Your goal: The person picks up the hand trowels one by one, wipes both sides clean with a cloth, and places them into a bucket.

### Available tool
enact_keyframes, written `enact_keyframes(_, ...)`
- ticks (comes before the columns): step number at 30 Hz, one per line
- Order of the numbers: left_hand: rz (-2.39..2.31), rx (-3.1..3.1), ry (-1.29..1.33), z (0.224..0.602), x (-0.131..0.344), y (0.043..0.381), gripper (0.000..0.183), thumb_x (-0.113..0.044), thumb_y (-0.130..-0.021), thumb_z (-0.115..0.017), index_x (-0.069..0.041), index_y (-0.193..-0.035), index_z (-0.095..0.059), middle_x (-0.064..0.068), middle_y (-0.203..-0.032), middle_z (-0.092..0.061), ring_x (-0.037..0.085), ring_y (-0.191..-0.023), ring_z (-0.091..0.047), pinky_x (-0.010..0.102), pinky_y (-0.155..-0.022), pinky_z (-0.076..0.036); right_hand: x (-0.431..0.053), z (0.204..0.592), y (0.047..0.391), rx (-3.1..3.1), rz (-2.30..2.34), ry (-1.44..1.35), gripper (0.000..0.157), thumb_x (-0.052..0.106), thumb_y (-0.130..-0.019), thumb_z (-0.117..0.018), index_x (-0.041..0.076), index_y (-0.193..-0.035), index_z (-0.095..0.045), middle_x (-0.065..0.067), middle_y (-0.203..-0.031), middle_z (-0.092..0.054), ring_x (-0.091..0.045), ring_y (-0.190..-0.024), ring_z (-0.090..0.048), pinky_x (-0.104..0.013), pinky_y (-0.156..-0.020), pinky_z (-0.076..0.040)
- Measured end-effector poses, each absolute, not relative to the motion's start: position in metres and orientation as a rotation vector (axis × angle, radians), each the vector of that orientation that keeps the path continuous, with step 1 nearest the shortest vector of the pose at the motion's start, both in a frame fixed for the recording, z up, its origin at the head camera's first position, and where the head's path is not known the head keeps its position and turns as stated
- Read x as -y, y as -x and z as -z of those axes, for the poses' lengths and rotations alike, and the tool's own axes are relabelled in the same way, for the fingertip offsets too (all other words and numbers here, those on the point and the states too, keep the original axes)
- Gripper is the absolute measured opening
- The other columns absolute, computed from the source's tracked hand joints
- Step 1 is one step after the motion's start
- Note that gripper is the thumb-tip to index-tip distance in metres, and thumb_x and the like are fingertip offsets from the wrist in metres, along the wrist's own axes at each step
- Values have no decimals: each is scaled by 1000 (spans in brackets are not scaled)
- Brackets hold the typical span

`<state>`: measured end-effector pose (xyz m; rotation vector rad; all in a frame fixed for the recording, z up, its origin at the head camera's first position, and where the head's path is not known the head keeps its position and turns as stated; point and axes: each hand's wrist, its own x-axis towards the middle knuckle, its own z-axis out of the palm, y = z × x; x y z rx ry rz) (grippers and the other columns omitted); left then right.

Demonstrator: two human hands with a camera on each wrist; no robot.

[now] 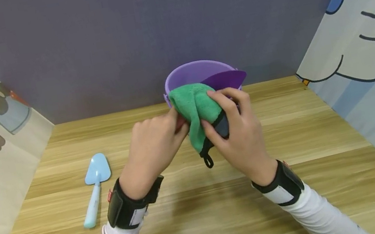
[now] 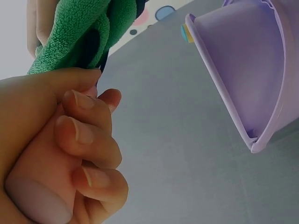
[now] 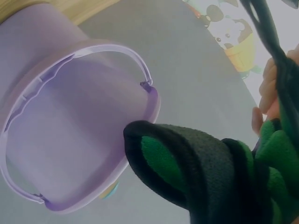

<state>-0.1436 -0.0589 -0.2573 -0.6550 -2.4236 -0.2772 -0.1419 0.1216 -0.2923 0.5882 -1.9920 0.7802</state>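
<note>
My left hand (image 1: 155, 145) grips the pink handle (image 2: 39, 198) of a trowel, its rounded end showing in the palm in the left wrist view. The trowel's purple blade (image 1: 227, 79) juts out to the right behind a green cloth (image 1: 190, 102), overlapping the bucket in the head view. My right hand (image 1: 239, 131) holds this cloth, which has a dark grey side, black edging and a small hanging loop. Folds of cloth hide the middle of the trowel, and the left fingertips are right at the cloth's edge.
A light purple bucket (image 1: 187, 71) with a handle stands at the back of the wooden table (image 1: 200, 232), against the grey wall (image 1: 103, 44). On the left lies a light blue trowel (image 1: 97, 170). Walls with cartoon prints flank both sides.
</note>
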Motion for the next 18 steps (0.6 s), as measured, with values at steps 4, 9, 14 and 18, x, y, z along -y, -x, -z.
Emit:
enact_keyframes(4,275,2428,662,257,59,144,23,-24,-91,-59,-12,-73,-52,-4,-52,-31,14,-42,-36,38,-33,-37,-122,293,142,1996,-781,-575,53,22,-83,-71,5,-130,-53,-27,-120,-50,-32,-106,-56,-52,-82,-56)
enact_keyframes(9,277,2435,657,257,59,145,20,-27,-92,-58,-11,-80,-57,-3,-50,-33,16,-41,-40,40,-33,-40,-123,292,143,1993,-776,-561,52,20,-83,-71,5,-130,-53,-27,-120,-50,-33,-105,-56,-53,-79,-57)
enact_keyframes(14,286,2432,661,257,58,145,20,-30,-94,-57,-11,-86,-60,-3,-49,-35,16,-40,-42,40,-33,-40,-124,291,144,1996,-764,-546,52,22,-84,-70,6,-130,-52,-27,-121,-50,-33,-103,-57,-53,-77,-57)
enact_keyframes(18,301,2422,663,257,57,146,22,-33,-95,-55,-12,-89,-61,-3,-48,-36,17,-39,-43,40,-33,-41,-127,291,145,2002,-755,-528,52,24,-85,-69,7,-131,-52,-28,-121,-49,-32,-103,-56,-52,-77,-57)
